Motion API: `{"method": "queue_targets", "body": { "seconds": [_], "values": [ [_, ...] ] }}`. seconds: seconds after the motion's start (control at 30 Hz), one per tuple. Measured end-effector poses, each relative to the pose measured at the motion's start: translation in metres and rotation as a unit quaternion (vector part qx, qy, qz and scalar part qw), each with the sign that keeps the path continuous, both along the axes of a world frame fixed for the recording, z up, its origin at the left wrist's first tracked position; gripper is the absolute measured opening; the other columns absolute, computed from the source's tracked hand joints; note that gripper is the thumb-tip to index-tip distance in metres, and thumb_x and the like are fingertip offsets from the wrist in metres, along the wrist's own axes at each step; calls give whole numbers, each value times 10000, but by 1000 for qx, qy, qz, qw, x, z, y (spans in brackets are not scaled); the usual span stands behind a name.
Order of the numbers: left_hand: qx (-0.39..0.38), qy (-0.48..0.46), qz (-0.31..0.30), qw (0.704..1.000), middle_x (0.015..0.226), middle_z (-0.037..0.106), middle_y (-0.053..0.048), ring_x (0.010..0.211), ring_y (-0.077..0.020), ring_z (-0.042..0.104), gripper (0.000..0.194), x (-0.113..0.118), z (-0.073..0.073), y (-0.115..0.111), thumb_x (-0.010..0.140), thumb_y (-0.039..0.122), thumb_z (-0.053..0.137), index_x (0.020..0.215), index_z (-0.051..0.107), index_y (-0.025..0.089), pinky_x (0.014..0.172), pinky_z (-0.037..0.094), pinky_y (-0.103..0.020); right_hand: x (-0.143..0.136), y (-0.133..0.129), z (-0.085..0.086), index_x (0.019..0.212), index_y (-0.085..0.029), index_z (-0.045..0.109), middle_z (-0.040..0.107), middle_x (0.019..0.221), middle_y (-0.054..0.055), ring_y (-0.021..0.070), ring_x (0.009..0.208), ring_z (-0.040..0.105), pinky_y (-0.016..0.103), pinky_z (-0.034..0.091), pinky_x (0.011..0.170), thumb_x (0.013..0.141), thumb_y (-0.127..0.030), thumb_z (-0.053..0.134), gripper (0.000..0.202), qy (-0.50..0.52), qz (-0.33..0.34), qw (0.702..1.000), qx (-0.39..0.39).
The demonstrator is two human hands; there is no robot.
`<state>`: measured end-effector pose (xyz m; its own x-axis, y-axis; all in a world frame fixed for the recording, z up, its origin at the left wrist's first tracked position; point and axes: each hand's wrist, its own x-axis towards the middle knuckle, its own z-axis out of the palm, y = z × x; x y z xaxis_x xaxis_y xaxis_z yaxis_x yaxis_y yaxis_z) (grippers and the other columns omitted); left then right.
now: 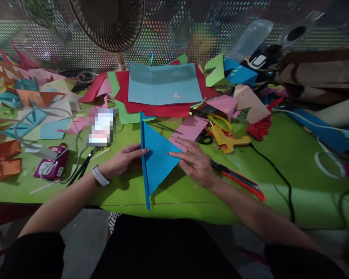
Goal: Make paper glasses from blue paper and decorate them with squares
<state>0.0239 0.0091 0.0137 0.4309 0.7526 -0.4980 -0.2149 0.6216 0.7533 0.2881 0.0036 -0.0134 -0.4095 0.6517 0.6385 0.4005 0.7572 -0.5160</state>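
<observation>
Between my two hands is a sheet of blue paper (159, 159) folded into a triangle, with a narrow folded strip along its left edge. My left hand (126, 158) grips that strip, thumb on top and the other fingers behind it. At the triangle's right point, my right hand (196, 162) pinches the paper, with its index finger and thumb lying against it. Just beyond the paper lies a pink sheet (192, 128), and black-handled scissors (205, 138) rest beside it. A red and black utility knife (241, 180) lies right of my right hand.
A yellow glue gun (225, 137) with a black cord sits at the right. Stacked coloured sheets (164, 83) lie at the back, below a fan (109, 23). To the left are a lit phone (101, 127), a purple device (51, 161), looping cables and many folded paper pieces.
</observation>
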Motion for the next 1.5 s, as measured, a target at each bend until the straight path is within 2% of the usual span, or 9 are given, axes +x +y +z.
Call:
{"method": "queue_targets", "body": {
  "seconds": [0.17,0.33,0.57,0.77,0.93,1.13,1.3,1.43,1.5],
  "values": [
    [21,0,-2,1000,948,781,-55,701,-121,708,397,2,0,-2,718,322,895,1042,732,159,661,592,-230,1,-2,-3,1235,-292,718,657,1359,71,232,1260,613,450,528,1024,985,-182,459,376,50,26,987,-149],
    [79,-14,19,997,1019,790,-68,852,-145,739,384,6,-12,-6,720,280,894,1045,738,148,811,596,-263,6,-6,-1,1294,-309,684,689,1293,38,233,1204,629,420,530,1001,966,-229,451,410,58,88,964,-242],
    [124,27,9,992,987,793,-74,866,-152,740,377,6,-15,-8,744,295,876,1054,729,139,832,585,-290,6,-8,2,1244,-300,710,706,1233,39,232,1150,642,417,537,960,954,-233,457,391,87,119,948,-281],
    [149,53,17,987,952,792,-57,810,-134,718,339,7,-17,-8,730,344,878,990,760,161,780,577,-268,-4,-10,6,1111,-258,757,755,1074,50,183,981,704,330,581,843,928,-266,634,221,99,72,952,-280],
    [159,128,-8,979,821,767,-65,723,-159,684,292,4,-15,-9,759,426,839,851,776,156,614,537,-263,-5,-10,4,1060,-242,770,761,1059,64,187,980,712,332,596,827,925,-297,627,204,128,54,940,-311],
    [172,158,-1,972,624,663,-29,587,-138,585,321,5,-11,-9,763,463,827,711,728,162,481,428,-249,-9,-7,2,1220,-234,681,756,1137,74,175,989,718,303,601,839,846,-376,745,405,229,37,867,-440],
    [183,162,15,969,500,501,38,468,-65,419,434,8,-10,-9,753,460,837,548,603,157,446,338,-221,-15,-5,6,966,-183,698,727,777,1,102,499,632,215,519,449,769,-480,795,369,216,43,812,-540],
    [155,95,-30,983,708,673,-11,600,-93,559,342,6,-4,-9,765,473,827,848,750,151,580,480,-227,-15,-4,9,829,-172,674,644,640,-44,77,383,564,191,439,366,739,-496,807,362,224,29,807,-545],
    [158,76,-53,983,707,671,-2,590,-80,554,330,5,1,-8,782,459,819,897,756,157,584,488,-210,-14,-2,8,827,-171,673,648,642,-43,75,381,564,192,450,367,735,-493,808,361,235,27,804,-545]
  ]
}}
